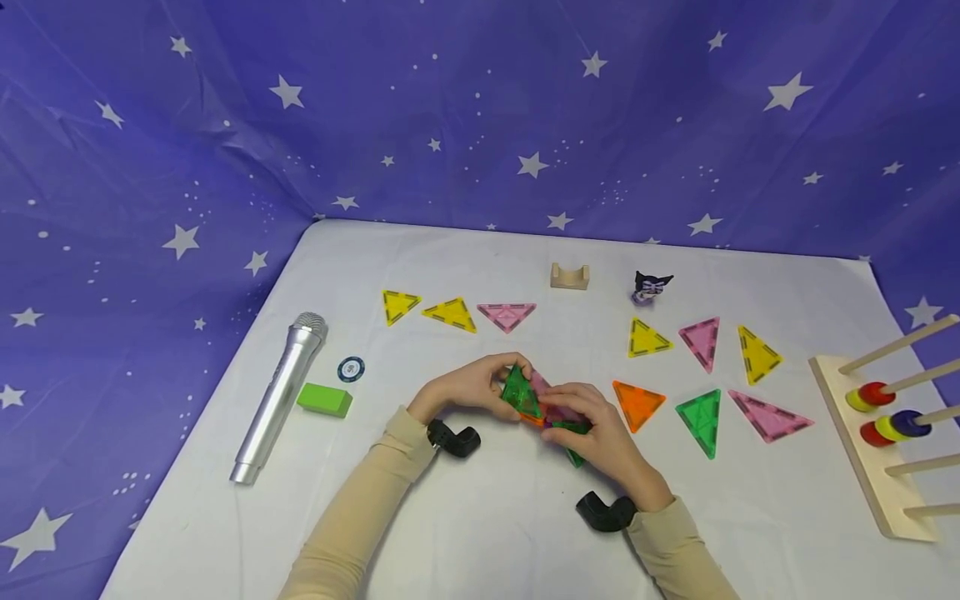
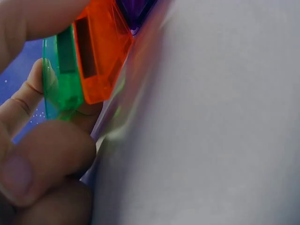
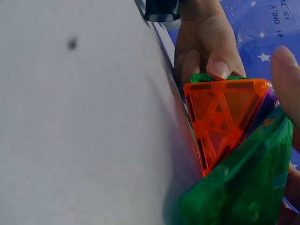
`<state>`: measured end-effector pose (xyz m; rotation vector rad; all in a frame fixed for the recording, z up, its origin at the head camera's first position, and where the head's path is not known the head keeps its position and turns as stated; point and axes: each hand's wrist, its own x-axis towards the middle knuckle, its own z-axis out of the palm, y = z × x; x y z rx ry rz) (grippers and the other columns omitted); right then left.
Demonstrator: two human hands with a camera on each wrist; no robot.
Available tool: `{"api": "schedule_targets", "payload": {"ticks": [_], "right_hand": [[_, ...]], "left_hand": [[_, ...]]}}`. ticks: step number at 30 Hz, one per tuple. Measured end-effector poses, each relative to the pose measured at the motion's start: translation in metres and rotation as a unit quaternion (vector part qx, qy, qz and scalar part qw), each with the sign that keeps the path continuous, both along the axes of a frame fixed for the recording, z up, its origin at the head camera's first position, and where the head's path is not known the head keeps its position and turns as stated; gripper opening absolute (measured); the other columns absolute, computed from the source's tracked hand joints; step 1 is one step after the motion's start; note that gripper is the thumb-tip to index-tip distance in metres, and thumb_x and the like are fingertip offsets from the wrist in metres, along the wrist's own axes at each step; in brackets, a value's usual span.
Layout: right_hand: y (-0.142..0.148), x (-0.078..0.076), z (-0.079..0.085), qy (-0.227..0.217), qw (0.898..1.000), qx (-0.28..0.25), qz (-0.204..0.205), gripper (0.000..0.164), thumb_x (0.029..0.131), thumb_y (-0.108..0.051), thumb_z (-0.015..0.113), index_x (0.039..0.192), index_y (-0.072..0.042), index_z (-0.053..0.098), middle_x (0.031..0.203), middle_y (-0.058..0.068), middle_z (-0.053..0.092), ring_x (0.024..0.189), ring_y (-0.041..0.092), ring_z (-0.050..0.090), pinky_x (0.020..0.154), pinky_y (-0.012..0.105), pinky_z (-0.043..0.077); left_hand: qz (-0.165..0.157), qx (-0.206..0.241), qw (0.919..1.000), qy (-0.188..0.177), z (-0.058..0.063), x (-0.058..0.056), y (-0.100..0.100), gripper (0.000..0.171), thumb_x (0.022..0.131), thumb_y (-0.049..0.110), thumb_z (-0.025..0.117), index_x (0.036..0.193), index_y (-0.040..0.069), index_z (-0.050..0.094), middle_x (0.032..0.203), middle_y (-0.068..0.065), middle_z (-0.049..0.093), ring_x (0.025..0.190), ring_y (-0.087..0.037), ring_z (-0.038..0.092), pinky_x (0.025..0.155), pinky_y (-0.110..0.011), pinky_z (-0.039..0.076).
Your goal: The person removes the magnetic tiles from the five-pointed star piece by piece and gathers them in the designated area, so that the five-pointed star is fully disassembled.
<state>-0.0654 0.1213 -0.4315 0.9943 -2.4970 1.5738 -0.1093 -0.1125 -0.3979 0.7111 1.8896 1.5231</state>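
Observation:
My left hand (image 1: 474, 385) pinches a green triangular magnetic tile (image 1: 521, 395) between thumb and fingers. Against it stands an orange triangular tile (image 3: 220, 110), plainest in the right wrist view. A purple tile (image 2: 135, 13) shows beside the orange one. With bent fingers my right hand (image 1: 603, 429) grips another green tile (image 3: 253, 183) and a pink tile at the right of this cluster. The tiles lean on each other just above the white tabletop. Fingers partly hide how they join.
Loose triangular tiles lie around, including an orange tile (image 1: 637, 404), a green tile (image 1: 702, 423) and a pink tile (image 1: 507, 316). At left are a silver microphone (image 1: 277, 400), a green block (image 1: 325, 400) and a chip (image 1: 351, 369). A wooden peg rack (image 1: 862, 467) stands right; a small figurine (image 1: 649, 288) is behind.

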Motion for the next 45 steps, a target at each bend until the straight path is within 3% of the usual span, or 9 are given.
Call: {"api": "schedule_targets", "payload": {"ticks": [7,12,17,24,27,33,40,45], "right_hand": [[-0.003,0.001,-0.004,0.008,1.000,0.004,-0.014,0.038,0.069,-0.010,0.079,0.104,-0.010,0.066,0.110,0.007,0.059,0.105,0.022,0.048,0.090,0.031,0.038],[-0.005,0.002,-0.003,0.008,1.000,0.002,-0.021,0.034,0.072,-0.011,0.077,0.104,-0.015,0.066,0.109,0.003,0.060,0.103,0.018,0.049,0.087,0.029,0.040],[-0.005,0.002,-0.001,0.005,1.000,-0.013,-0.016,0.032,0.075,-0.014,0.075,0.105,-0.017,0.066,0.108,0.000,0.060,0.102,0.017,0.050,0.086,0.029,0.041],[-0.006,0.005,0.008,0.002,1.000,-0.016,-0.012,0.034,0.071,-0.004,0.076,0.103,-0.009,0.066,0.106,0.006,0.061,0.101,0.021,0.052,0.087,0.023,0.040],[-0.009,0.008,0.021,-0.003,1.000,-0.016,-0.007,0.032,0.072,-0.001,0.074,0.102,-0.004,0.065,0.105,0.011,0.061,0.100,0.023,0.052,0.088,0.023,0.039],[-0.012,0.013,0.038,-0.008,1.000,0.001,-0.009,0.030,0.072,0.000,0.073,0.101,-0.003,0.065,0.105,0.013,0.060,0.099,0.024,0.052,0.086,0.028,0.040],[-0.012,0.013,0.038,-0.015,1.000,-0.005,-0.006,0.029,0.072,0.000,0.073,0.100,-0.002,0.065,0.104,0.013,0.061,0.100,0.024,0.052,0.087,0.027,0.040],[-0.010,0.008,0.020,-0.007,1.000,-0.015,0.003,0.031,0.072,0.000,0.074,0.101,-0.005,0.066,0.104,0.012,0.061,0.100,0.023,0.052,0.087,0.025,0.041]], "left_hand": [[0.021,0.000,0.9995,0.025,-0.003,0.007,0.000,0.046,0.070,-0.006,0.072,0.106,0.000,0.044,0.092,-0.012,0.056,0.054,-0.015,0.037,0.052,-0.022,0.036],[0.044,0.007,0.9983,0.039,-0.003,0.015,-0.001,0.046,0.071,-0.004,0.072,0.108,0.001,0.043,0.096,-0.011,0.055,0.050,-0.014,0.036,0.049,-0.022,0.036],[0.050,0.016,0.9981,0.032,-0.005,0.016,-0.002,0.046,0.071,-0.004,0.072,0.108,0.001,0.043,0.089,-0.014,0.055,0.048,-0.011,0.034,0.048,-0.021,0.035],[0.052,0.023,0.9979,0.031,-0.029,0.011,-0.004,0.049,0.070,-0.005,0.073,0.109,0.004,0.045,0.086,-0.013,0.055,0.048,-0.012,0.033,0.047,-0.022,0.035],[0.054,0.021,0.9974,0.042,-0.030,0.011,-0.005,0.049,0.069,-0.002,0.075,0.108,0.007,0.046,0.085,-0.009,0.056,0.050,-0.011,0.037,0.048,-0.022,0.036],[0.071,-0.017,0.9922,0.101,-0.025,0.016,-0.009,0.047,0.067,0.009,0.078,0.104,0.016,0.049,0.077,-0.002,0.050,0.053,-0.009,0.036,0.049,-0.022,0.035],[0.076,-0.034,0.9939,0.072,-0.021,0.023,-0.014,0.046,0.070,0.004,0.076,0.105,0.012,0.047,0.096,-0.004,0.051,0.068,-0.014,0.046,0.060,-0.023,0.042],[0.058,-0.021,0.9961,0.063,-0.004,0.028,-0.014,0.045,0.071,0.000,0.073,0.106,0.005,0.045,0.080,-0.015,0.049,0.058,-0.015,0.039,0.053,-0.021,0.037]]}}
